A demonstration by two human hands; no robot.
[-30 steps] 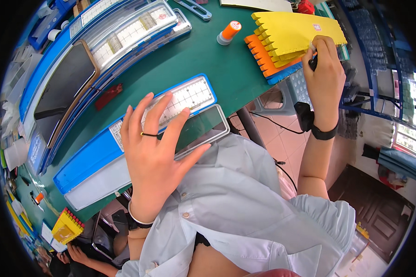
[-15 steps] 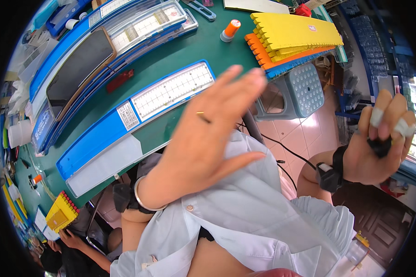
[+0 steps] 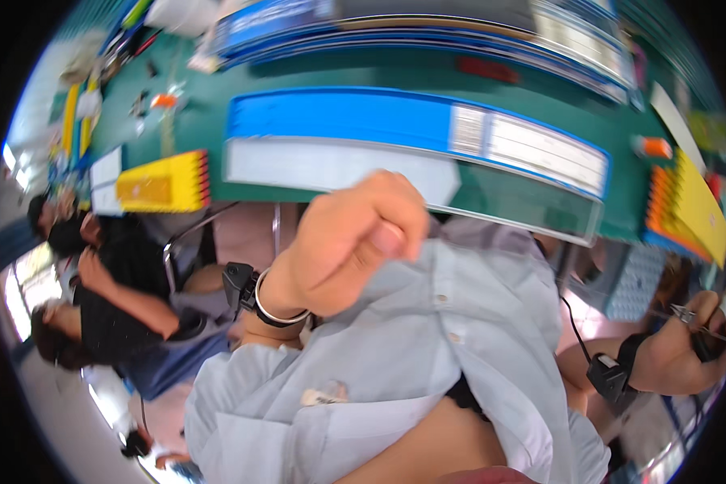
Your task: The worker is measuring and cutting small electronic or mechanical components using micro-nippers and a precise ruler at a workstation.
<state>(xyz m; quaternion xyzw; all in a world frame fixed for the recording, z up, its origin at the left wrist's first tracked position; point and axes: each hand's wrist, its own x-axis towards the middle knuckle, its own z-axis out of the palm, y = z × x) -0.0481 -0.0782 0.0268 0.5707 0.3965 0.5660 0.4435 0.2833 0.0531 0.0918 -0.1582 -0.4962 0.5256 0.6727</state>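
— Over the near edge of the green worktop (image 3: 177, 73), what is the left hand (image 3: 351, 246) doing?
— It is raised close to the camera, its fingers (image 3: 387, 238) curled into a loose fist. Nothing shows inside them, though the hand is blurred, so I cannot tell for certain.
— And the right hand (image 3: 686, 351)?
— Low at the right rim, well apart from the worktop, beside the pale shirt (image 3: 427, 355). Its fingers are closed around a thin metal tool (image 3: 698, 319), tweezers by the look, whose tips point right.
— Each wrist?
— A black band with a small box on both; the left also has a thin bangle (image 3: 270, 310).
— What lies on the worktop?
— A long blue tray (image 3: 339, 121) with a white panel, just beyond the fist. A yellow and orange rack (image 3: 165, 181) sits to the left, another yellow rack (image 3: 698, 210) at the right end.
— Anyone else?
— People in dark clothes (image 3: 113, 306) sit at the left.
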